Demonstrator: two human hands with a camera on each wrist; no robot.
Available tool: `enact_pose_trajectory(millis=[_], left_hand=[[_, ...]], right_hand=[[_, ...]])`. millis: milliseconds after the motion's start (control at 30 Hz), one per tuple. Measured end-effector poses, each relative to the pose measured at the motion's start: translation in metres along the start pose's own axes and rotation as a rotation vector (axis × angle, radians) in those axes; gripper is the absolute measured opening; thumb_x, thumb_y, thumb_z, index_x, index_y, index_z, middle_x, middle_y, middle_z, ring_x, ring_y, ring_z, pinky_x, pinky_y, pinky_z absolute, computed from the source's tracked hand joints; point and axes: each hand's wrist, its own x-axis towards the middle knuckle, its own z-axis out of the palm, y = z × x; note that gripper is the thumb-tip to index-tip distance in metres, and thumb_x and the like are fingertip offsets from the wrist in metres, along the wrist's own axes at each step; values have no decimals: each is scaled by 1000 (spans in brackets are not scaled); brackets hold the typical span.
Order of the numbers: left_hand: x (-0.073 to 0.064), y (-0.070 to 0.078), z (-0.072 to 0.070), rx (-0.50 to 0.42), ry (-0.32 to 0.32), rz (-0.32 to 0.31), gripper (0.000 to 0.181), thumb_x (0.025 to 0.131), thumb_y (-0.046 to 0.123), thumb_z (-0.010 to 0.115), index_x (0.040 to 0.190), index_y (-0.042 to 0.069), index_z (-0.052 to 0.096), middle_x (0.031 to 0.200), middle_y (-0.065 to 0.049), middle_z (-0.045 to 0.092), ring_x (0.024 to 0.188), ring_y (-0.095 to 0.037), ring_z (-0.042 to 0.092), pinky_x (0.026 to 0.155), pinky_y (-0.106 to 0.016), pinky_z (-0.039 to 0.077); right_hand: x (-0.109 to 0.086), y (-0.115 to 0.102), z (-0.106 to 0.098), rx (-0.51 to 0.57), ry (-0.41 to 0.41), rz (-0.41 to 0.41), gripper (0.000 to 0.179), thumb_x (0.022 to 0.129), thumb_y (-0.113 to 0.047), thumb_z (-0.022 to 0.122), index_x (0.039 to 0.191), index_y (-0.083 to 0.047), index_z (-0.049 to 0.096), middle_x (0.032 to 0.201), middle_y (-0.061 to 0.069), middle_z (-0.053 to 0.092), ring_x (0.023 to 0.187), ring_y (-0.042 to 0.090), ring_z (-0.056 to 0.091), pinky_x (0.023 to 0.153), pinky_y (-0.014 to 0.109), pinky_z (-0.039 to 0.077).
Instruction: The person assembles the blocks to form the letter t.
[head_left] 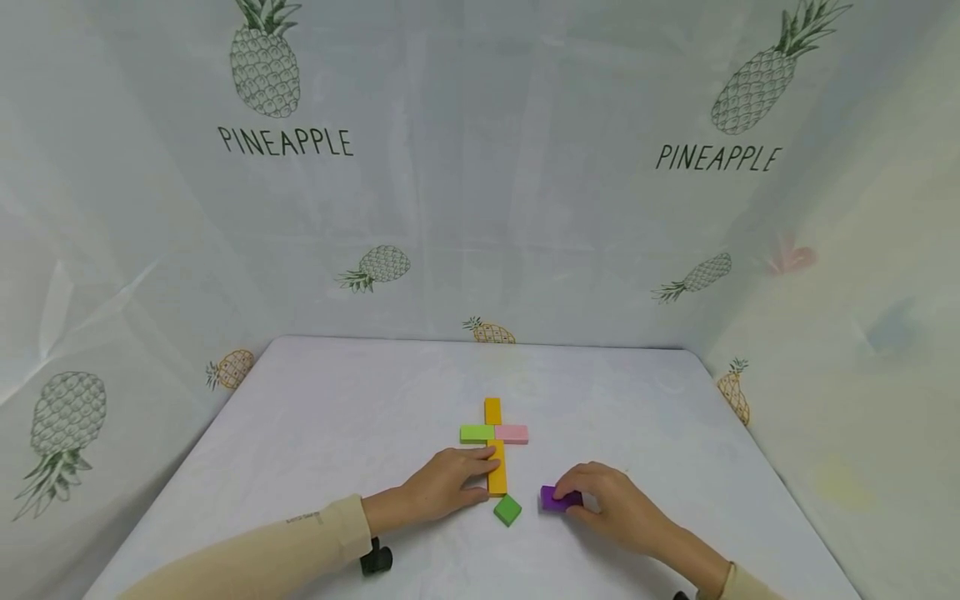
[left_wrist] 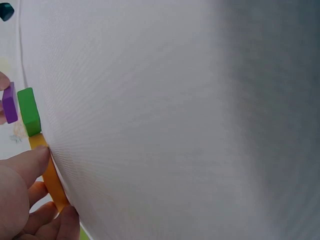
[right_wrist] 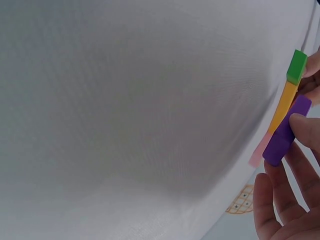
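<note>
My left hand [head_left: 453,482] holds the longer orange block [head_left: 497,475], thumb at its near end and fingertips on its far part. In the left wrist view, the thumb [left_wrist: 37,160] and curled fingers [left_wrist: 55,222] lie along this block. Beyond it, a light green block [head_left: 477,433] and a pink block [head_left: 512,433] form a crossbar, with another orange block [head_left: 492,411] above. A green block [head_left: 507,510] sits turned cornerwise at the near end. To the right, my right hand [head_left: 618,507] pinches a purple block [right_wrist: 287,132] between thumb and fingers.
The blocks are on a white-covered table [head_left: 360,400]. Behind it hangs a pale curtain [head_left: 480,167] printed with pineapples. A small black object [head_left: 377,558] shows beneath my left wrist.
</note>
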Motion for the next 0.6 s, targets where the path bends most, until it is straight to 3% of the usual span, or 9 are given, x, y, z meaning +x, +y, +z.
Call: enact_pose_trajectory(millis=[600], left_hand=[[1, 4, -3, -10, -2, -1, 52, 101, 23, 76, 147, 5, 62, 156, -9, 55, 145, -22, 53, 116, -41, 47]], right_hand=[[1, -10, 6, 52, -41, -34, 30, 89, -6, 85, 109, -26, 78, 115, -17, 73, 108, 8, 69, 95, 37, 61]])
